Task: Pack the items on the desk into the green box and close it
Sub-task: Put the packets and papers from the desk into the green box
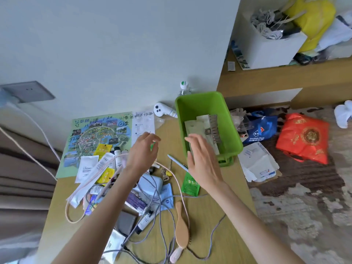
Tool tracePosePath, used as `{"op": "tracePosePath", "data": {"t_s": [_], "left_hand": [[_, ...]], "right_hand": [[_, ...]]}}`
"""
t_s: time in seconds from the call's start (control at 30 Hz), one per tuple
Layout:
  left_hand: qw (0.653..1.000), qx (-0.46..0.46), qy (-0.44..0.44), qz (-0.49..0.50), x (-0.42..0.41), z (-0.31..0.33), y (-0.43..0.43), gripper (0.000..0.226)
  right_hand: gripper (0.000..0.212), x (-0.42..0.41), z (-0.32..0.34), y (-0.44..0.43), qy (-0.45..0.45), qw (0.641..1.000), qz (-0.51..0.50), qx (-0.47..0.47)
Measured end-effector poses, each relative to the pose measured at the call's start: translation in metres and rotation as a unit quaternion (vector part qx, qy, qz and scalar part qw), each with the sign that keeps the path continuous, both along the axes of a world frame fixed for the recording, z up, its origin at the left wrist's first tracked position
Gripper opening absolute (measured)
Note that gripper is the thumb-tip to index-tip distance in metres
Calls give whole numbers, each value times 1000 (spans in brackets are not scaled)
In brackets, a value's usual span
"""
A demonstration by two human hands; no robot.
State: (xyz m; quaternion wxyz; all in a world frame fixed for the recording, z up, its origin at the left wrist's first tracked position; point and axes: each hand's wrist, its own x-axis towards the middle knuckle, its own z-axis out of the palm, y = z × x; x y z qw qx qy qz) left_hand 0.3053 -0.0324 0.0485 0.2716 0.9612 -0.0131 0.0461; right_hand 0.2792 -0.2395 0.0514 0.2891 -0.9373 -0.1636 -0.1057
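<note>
Green box (200,103) held few packets (198,124), packing seemingly just begun; right hand (202,161) spread above its rim, left hand (144,149) curled, grasp unclear; tabletop (200,216) cables (190,196) needed gathering next.

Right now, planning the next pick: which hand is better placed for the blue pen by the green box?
Likely the right hand: open, beside the pen. The left hand sits farther off, pinching a green scrap.

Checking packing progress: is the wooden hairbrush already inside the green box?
No, the wooden hairbrush lies on the desk, well apart from the green box.
</note>
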Motion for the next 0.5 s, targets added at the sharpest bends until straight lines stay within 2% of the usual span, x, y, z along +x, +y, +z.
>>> {"op": "tracePosePath", "data": {"t_s": [0.13, 0.23, 0.33, 0.43, 0.5], "left_hand": [[996, 43, 74, 34, -51, -35, 52, 22], [986, 89, 140, 17, -80, -60, 79, 32], [979, 98, 181, -10, -103, -79, 96, 41], [979, 84, 186, -26, -113, -91, 105, 41], [987, 58, 147, -27, -111, -93, 109, 36]], "right_hand": [[34, -34, -21, 45, 0, 996, 91, -3], [30, -45, -44, 63, 80, 988, 127, -30], [23, -41, -63, 74, 144, 980, 129, -52], [19, -25, -74, 87, 176, 976, 115, -57], [19, -10, -77, 96, 187, 975, 108, -54]]}}
